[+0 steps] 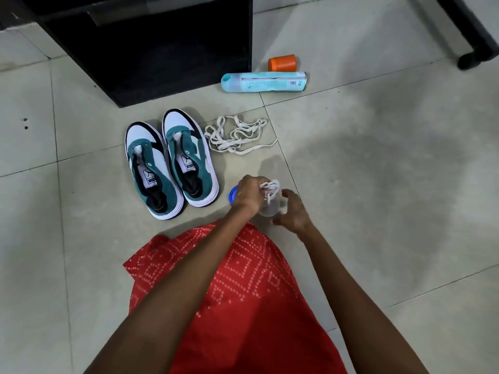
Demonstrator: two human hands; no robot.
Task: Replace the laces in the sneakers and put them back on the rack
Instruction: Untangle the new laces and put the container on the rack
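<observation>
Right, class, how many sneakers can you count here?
2. The left sneaker and the right sneaker lie side by side on the floor tiles; none seems hidden.

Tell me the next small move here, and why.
Probably lift the bundled white laces out of the transparent container and carry them to the sneakers. The left hand pinches them over its mouth, the right hand is at the container, and both sneakers lie unlaced nearby.
</observation>
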